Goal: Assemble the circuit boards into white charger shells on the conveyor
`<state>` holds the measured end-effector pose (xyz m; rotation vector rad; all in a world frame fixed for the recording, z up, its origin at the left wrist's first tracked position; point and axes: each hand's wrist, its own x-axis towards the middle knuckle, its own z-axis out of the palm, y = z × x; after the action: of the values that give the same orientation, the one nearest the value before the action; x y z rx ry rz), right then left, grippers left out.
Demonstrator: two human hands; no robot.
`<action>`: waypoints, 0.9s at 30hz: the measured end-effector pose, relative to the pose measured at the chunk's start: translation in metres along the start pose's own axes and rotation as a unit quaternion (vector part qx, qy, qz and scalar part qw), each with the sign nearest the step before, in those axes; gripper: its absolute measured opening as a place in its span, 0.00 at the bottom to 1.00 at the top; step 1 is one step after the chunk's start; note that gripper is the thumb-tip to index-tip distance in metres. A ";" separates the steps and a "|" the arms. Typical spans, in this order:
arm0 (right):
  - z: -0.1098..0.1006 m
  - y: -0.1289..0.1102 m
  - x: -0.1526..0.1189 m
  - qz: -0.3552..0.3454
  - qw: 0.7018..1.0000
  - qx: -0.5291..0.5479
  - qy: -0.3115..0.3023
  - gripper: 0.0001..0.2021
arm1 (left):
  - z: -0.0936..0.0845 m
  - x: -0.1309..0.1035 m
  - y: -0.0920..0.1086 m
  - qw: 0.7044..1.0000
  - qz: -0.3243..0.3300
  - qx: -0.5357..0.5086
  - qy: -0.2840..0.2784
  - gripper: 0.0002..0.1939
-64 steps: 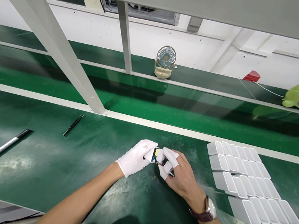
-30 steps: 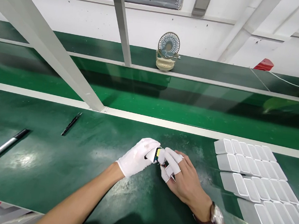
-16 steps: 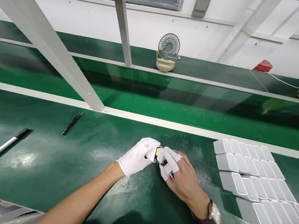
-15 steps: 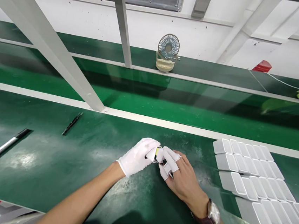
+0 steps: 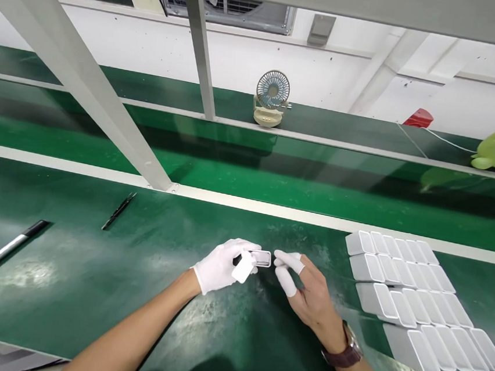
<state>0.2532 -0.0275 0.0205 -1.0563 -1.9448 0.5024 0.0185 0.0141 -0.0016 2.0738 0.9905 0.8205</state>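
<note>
Between two hands (image 5: pixel 222 263) (image 5: pixel 307 287), one white case (image 5: pixel 261 258)

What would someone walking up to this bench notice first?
Probably the two hands at the middle of the green bench: the gloved left hand grips a small white casing, with the right hand open just beside it. Next, rows of white casings lie packed at the right, and a small desk fan stands on the far ledge.

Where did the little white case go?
The white case is mid-frame in the head view, held in the gloved left hand, just left of the right hand.
</note>
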 end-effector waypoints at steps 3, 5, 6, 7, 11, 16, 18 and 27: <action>0.005 0.009 -0.001 0.008 1.000 0.006 -0.009 0.18 | -0.002 0.003 0.004 0.997 -0.055 -0.052 -0.006 0.21; 0.008 0.013 -0.001 -0.005 0.998 0.002 -0.061 0.19 | -0.003 0.003 0.006 0.992 -0.095 -0.086 -0.007 0.22; 0.010 0.015 -0.002 -0.014 0.996 -0.004 -0.084 0.20 | -0.003 0.003 0.006 0.988 -0.112 -0.101 -0.009 0.22; 0.012 0.016 -0.002 -0.023 0.995 -0.013 -0.100 0.21 | -0.004 0.003 0.007 0.985 -0.127 -0.114 -0.011 0.22; 0.015 0.018 -0.004 -0.062 0.992 -0.039 -0.106 0.20 | -0.007 0.003 0.006 0.975 -0.179 -0.130 -0.011 0.22; 0.016 0.021 -0.004 -0.079 0.991 -0.050 -0.098 0.16 | -0.006 0.003 0.001 0.961 -0.190 -0.202 -0.005 0.26; 0.016 0.023 -0.004 -0.076 0.990 -0.058 -0.107 0.14 | -0.006 0.004 -0.001 0.957 -0.191 -0.217 -0.007 0.27; 0.026 0.029 -0.005 -0.101 0.985 -0.072 -0.119 0.22 | -0.010 0.004 -0.005 0.954 -0.167 -0.250 -0.014 0.39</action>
<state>0.2472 -0.0141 -0.0162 -0.9078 -2.3003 0.3929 0.0114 0.0232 0.0011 1.4360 0.9629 0.7657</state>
